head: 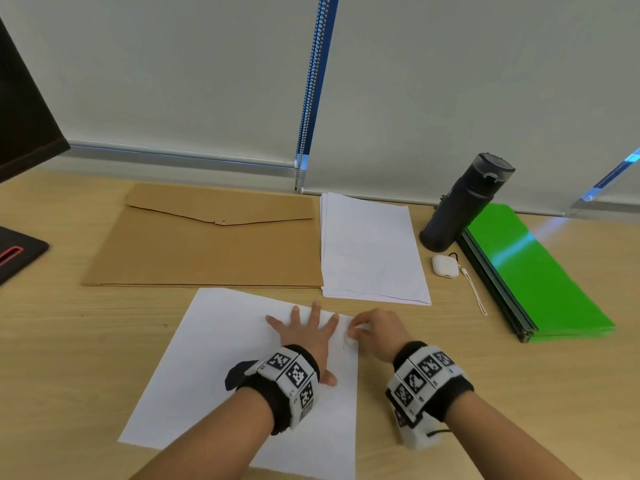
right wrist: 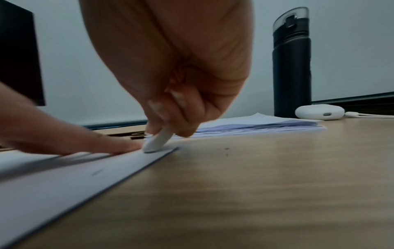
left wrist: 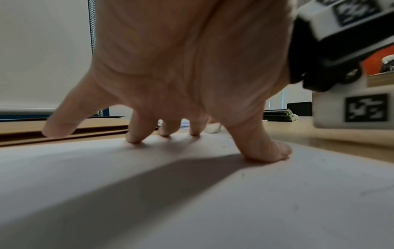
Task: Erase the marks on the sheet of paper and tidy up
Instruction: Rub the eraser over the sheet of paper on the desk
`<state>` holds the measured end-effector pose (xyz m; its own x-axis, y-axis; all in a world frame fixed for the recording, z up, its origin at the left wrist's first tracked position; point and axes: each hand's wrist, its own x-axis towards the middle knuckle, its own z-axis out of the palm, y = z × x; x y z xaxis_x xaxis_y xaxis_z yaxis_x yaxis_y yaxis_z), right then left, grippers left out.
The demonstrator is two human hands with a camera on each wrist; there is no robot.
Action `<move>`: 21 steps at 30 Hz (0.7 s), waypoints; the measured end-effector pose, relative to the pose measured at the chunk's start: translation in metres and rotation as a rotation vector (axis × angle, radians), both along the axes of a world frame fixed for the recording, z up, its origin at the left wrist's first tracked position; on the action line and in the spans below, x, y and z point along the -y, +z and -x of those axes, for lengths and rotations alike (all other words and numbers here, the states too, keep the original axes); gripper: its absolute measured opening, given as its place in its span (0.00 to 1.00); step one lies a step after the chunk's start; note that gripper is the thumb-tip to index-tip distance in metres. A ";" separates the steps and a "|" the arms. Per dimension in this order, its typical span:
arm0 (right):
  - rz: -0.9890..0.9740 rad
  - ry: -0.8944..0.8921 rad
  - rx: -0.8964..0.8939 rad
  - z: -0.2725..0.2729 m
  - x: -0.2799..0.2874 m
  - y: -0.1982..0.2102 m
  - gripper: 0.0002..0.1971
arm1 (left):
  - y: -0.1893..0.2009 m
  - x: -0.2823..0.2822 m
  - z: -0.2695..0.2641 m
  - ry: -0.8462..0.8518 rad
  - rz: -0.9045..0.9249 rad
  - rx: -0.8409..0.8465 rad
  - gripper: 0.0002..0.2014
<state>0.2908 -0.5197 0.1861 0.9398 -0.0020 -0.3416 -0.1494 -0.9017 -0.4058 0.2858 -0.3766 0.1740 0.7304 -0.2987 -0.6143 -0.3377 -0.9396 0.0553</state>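
Note:
A white sheet of paper [head: 221, 372] lies tilted on the wooden desk [head: 69, 323] in front of me. My left hand [head: 304, 332] presses flat on the sheet with fingers spread, fingertips [left wrist: 134, 139] on the paper [left wrist: 192, 202]. My right hand [head: 375, 329] pinches a small white eraser [head: 349, 339] and holds its end against the sheet near the far right corner. In the right wrist view the eraser [right wrist: 156, 140] touches the paper [right wrist: 64, 178] just beside the left hand's fingertip [right wrist: 119, 146]. A faint pencil mark [right wrist: 97, 172] shows on the sheet.
A brown envelope folder [head: 207, 244] and a stack of white paper [head: 372, 249] lie behind the sheet. A dark bottle [head: 464, 202], a white earbud case [head: 445, 266] and green folders [head: 540, 275] stand at the right. A black monitor [head: 24, 109] is at the far left.

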 end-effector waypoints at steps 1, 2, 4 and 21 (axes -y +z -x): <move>-0.016 -0.028 0.024 -0.006 -0.001 0.000 0.11 | 0.000 0.000 0.000 -0.001 -0.003 -0.002 0.53; -0.038 -0.064 0.052 -0.010 -0.003 0.000 0.10 | 0.000 0.000 0.000 0.000 -0.004 -0.005 0.53; -0.080 -0.131 0.097 -0.012 -0.006 -0.001 0.10 | -0.001 0.000 0.000 0.000 -0.006 -0.005 0.53; -0.014 0.089 -0.078 0.009 0.007 0.002 0.11 | 0.000 -0.004 0.001 -0.011 0.028 0.002 0.52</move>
<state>0.2818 -0.5265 0.1886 0.9068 0.0857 -0.4127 -0.1005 -0.9069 -0.4091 0.2849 -0.3729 0.1744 0.7283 -0.3233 -0.6041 -0.3477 -0.9341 0.0807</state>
